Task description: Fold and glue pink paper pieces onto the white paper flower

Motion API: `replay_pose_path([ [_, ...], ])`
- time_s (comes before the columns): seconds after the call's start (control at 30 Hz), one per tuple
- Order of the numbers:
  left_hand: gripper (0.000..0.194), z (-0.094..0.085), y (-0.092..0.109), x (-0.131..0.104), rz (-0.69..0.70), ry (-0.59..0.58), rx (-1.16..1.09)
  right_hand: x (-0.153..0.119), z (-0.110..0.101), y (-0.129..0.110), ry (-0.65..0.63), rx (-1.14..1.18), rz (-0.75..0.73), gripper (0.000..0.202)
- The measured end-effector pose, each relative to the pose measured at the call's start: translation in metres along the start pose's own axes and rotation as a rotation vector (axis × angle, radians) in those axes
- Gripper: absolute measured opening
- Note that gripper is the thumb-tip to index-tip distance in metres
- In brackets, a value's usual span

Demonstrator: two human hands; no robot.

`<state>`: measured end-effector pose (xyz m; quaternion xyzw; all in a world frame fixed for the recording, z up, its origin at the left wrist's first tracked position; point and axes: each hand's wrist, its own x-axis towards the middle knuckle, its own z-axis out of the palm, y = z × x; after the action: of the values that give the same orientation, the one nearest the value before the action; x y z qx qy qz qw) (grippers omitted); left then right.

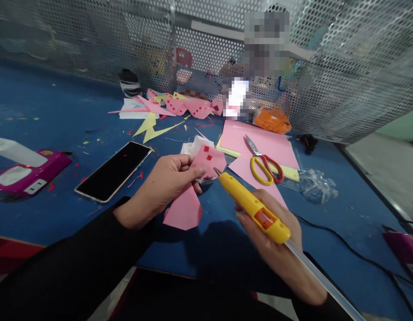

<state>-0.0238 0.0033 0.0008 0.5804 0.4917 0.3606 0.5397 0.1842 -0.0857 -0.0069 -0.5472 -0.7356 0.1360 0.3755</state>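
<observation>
Pinched in my left hand is a pink paper cutout with small red squares on its upper part. Its lower part hangs below my fingers. My right hand grips a yellow glue gun, with a clear glue stick jutting from its back end. The nozzle points at the right edge of the paper, very close to it; I cannot tell whether they touch. Behind the cutout sits a crumpled white object, partly hidden by my hand and the paper.
Scissors lie on pink sheets at right. A phone and a purple device are at left. Pink and yellow paper pieces lie at the back. A black cable crosses the right side of the blue table.
</observation>
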Motion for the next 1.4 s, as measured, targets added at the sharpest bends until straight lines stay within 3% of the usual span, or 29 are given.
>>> replay_pose_path([
  [0.5, 0.027, 0.0025, 0.0066, -0.0036, 0.000, -0.009, 0.059, 0.0007, 0.0031, 0.0040, 0.012, -0.091, -0.039, 0.017],
  [0.7, 0.019, 0.0036, 0.0097, -0.0030, 0.048, -0.004, 0.064, 0.0012, 0.0031, 0.0045, 0.014, -0.090, -0.037, 0.019],
  [1.4, 0.025, 0.0027, 0.0058, -0.0028, 0.033, 0.013, 0.155, 0.0014, 0.0025, 0.0051, 0.043, -0.099, -0.037, 0.029],
])
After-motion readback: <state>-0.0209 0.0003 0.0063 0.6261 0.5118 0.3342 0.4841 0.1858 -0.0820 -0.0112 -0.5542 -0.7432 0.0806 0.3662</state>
